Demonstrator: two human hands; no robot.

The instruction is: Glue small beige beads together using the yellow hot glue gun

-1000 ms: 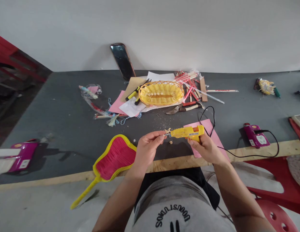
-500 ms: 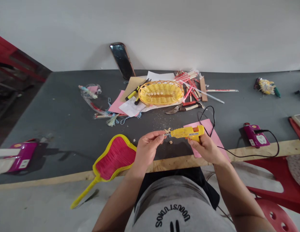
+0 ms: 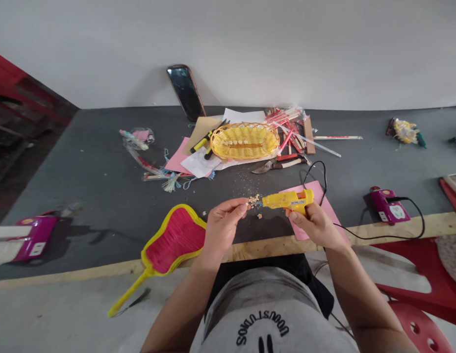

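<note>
My right hand [image 3: 316,225] is wrapped round the handle of a yellow glue gun [image 3: 285,200], whose nozzle points left. Facing that nozzle, my left hand [image 3: 225,220] pinches something tiny and pale between thumb and fingertips; its kind is too small to make out. Small light-coloured pieces [image 3: 255,198] lie on the dark table just beyond the nozzle, and one loose piece [image 3: 259,215] sits nearer to me. To the left of my left hand rests a red hand fan [image 3: 174,238] with a yellow rim, its handle sticking out past the table edge.
A yellow woven basket [image 3: 265,142] stands at the back centre, holding a row of small pieces. Pruning shears [image 3: 275,165] lie before it. A phone [image 3: 186,93] leans on the wall. The glue gun's black cord [image 3: 360,237] runs right to a purple power box [image 3: 390,206].
The glue gun in my right hand has drawn slightly right, widening the gap between its nozzle and my left fingertips. My left hand has barely shifted.
</note>
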